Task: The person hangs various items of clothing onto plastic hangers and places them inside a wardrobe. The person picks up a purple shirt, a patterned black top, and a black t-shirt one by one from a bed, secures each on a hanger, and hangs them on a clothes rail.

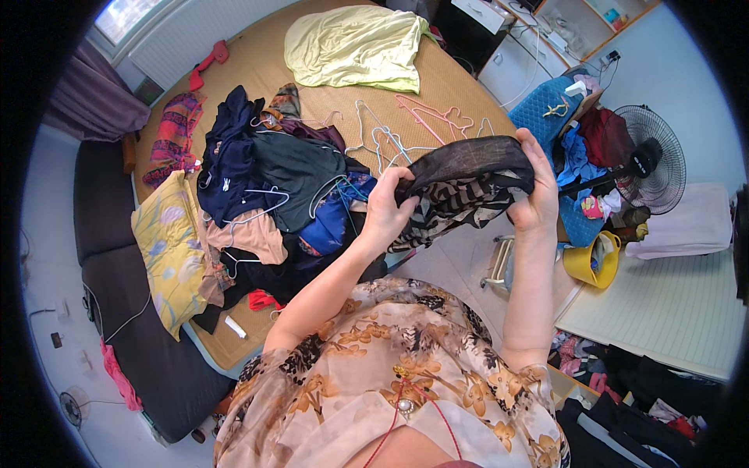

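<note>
A sheer black garment with a beige pattern [462, 187] is stretched between my hands above the near edge of the bed. My left hand [391, 205] pinches its left end between thumb and fingers. At its right end, my right hand [535, 184] grips the cloth, the thumb or fingers pointing up. Beyond the garment, white wire hangers [374, 131] and pink hangers [430, 120] lie on the woven bed mat [251, 52]. Left of my left hand are a dark grey-green garment [301, 175], a navy garment [231, 164] and a peach garment [251, 237] with hangers among them.
A yellow floral pillow [169, 251] lies at the bed's left edge, beside a black sofa [134, 304]. A pale yellow cloth [357, 47] lies at the far side. On the right stand a fan [652, 158], a yellow bucket [608, 263] and an open drawer of clothes [576, 389].
</note>
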Available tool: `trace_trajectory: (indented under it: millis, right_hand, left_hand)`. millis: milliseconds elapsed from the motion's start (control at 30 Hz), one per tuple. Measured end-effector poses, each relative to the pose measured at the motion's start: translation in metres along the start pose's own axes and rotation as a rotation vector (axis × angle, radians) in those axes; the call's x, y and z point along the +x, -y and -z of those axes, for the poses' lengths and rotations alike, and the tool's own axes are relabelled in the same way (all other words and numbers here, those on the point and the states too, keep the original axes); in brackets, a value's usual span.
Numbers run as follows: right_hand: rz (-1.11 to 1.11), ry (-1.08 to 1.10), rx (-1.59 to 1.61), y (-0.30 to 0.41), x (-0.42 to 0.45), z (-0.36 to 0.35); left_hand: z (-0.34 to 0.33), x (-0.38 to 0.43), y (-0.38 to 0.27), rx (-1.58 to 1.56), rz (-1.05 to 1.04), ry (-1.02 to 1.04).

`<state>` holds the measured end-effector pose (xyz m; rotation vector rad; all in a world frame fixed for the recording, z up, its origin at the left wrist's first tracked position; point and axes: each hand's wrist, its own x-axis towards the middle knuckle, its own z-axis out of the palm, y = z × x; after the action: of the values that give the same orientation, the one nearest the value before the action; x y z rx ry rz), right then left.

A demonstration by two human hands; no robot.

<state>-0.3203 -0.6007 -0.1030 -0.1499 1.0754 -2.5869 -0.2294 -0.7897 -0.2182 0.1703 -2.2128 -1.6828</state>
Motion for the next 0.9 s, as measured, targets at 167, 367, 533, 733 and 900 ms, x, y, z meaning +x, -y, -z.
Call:
trace_trajectory:
  millis: [167,367,533,733,900]
  right_hand:
    - [-0.021,-0.007,0.031,0.008,0.004,0.013]
    - [0.032,-0.157,0.103,0.018,0.009,0.041]
    - [0.034,0.049,-0.232,0.021,-0.006,0.043]
    - [0.315,0.185,-1.374,0.013,-0.015,0.033]
    - [0.480,0.133,-1.476,0.006,-0.011,0.041]
  left_hand:
    - [0.014,0.001,0.019,-0.559,0.191,0.211]
    - [0.051,0.010,0.000,-1.136,0.365,0.376]
    - [0.059,0.013,-0.020,-1.172,0.184,0.317]
    - [0.065,0.018,-0.018,-1.140,0.119,0.197]
    - [0.073,0.016,-0.006,-1.210,0.277,0.324]
